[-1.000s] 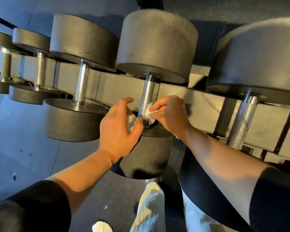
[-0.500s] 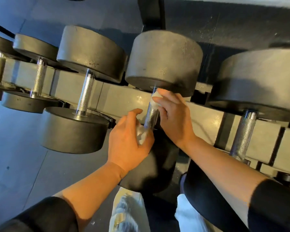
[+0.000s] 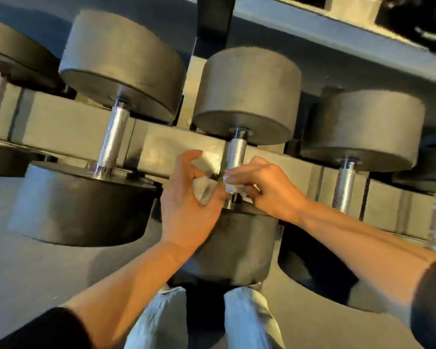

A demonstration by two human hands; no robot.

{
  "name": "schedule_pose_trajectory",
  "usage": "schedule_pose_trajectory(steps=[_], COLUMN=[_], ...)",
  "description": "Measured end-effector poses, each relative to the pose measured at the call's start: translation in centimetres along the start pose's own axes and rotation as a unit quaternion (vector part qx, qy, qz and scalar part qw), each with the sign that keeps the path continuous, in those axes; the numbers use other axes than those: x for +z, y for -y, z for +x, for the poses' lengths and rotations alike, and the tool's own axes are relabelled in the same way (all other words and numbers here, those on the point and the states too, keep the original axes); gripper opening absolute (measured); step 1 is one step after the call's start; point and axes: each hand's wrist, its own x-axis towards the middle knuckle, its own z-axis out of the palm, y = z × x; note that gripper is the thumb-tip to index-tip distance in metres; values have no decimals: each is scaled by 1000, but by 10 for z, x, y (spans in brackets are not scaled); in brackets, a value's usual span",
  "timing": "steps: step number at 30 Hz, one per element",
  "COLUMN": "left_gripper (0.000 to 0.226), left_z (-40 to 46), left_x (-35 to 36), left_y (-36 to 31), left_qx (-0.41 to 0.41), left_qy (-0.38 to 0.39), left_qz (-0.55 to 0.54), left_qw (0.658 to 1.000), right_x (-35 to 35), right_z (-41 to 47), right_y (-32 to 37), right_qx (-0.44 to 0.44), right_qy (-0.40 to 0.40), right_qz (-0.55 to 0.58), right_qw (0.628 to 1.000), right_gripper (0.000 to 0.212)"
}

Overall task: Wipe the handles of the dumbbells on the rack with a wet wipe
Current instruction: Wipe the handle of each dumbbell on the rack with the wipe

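Left dumbbell handle (image 3: 112, 139): bare, no hand near, no wipe on it. Can't tell if cleaned yet.

Left hand (image 3: 186, 197): holding one end of the wet wipe (image 3: 205, 188), bunched against the palm by the thumb; index and middle fingers lifted loose above it, not clamped. Roughly same spot as half a second ago, just left of the middle handle (image 3: 235, 153).

Wipe: looped round the low end of the middle handle, right above the near weight (image 3: 234, 248), split between both hands.

Right hand (image 3: 264, 187): pinching the other end of the wipe, fingers curled over it. Was up at the top of the handle, under the far weight (image 3: 247, 96), half a second ago; now down at the bottom. Upper part of handle exposed again.

Reads as one full top-to-bottom pass finished on this handle. Probably one more pull or a move on.

Right handle (image 3: 344, 187): untouched for now, well clear of both hands.
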Motion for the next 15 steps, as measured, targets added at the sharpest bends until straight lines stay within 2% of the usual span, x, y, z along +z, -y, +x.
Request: schedule_pose_trajectory(steps=[2, 6, 8, 11, 15], left_gripper=[56, 67, 65, 64, 76], left_z=[6, 13, 11, 9, 9], left_x=[-15, -29, -33, -35, -30], left_y=[13, 30, 35, 45, 57], left_qx=[-4, 2, 15, -9, -6], left_qy=[24, 107, 136, 166, 178], left_qz=[8, 36, 25, -10, -24], left_qw=[1000, 994, 990, 986, 984], right_x=[0, 0, -1, 6, 8], right_z=[3, 26, 42, 47, 32], right_y=[8, 28, 28, 24, 30], right_qx=[-38, -12, -3, 40, 30], right_qy=[-14, -85, -63, -15, -15], right_qz=[-29, -34, -70, -137, -135], right_qw=[999, 996, 996, 990, 990], right_gripper=[37, 26, 19, 20, 28])
